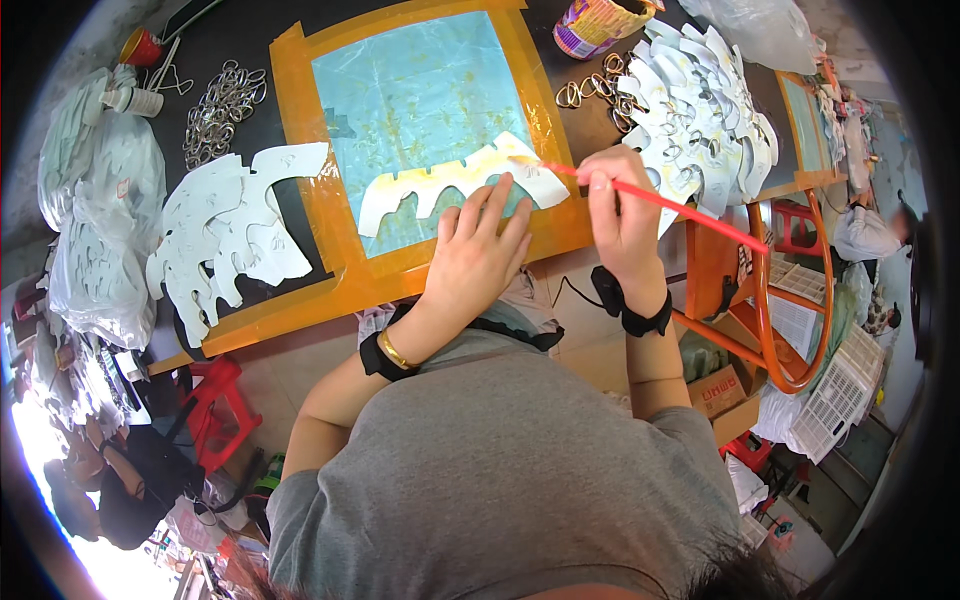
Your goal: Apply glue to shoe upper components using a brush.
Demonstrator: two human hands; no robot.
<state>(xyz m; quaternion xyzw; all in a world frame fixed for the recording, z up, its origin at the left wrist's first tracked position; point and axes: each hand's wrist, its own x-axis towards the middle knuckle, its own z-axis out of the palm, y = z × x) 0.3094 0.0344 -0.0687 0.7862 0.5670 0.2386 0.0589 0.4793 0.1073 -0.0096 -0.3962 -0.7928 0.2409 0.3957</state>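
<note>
A white, scalloped cut-out piece [400, 188] lies on a blue sheet [420, 80] framed with orange-brown tape. A wet-looking yellowish smear runs along the upper part of the piece. Fingers stretched out, my left hand [478, 245] rests its fingertips on the piece's lower edge and holds nothing. My right hand [622, 205] is closed round a brush with a long red handle [700, 215]. The brush tip reaches the right end of the piece, where it appears to touch the smeared part. The bristles are hard to make out.
More white cut-outs [235, 225] lie to the left; a large pile of them [700, 110] is at the right. Metal rings [225, 110] sit behind the left stack, others [605, 88] near a patterned tub [595, 28]. An orange-brown chair [820, 300] stands right; another person [130, 470] is lower left.
</note>
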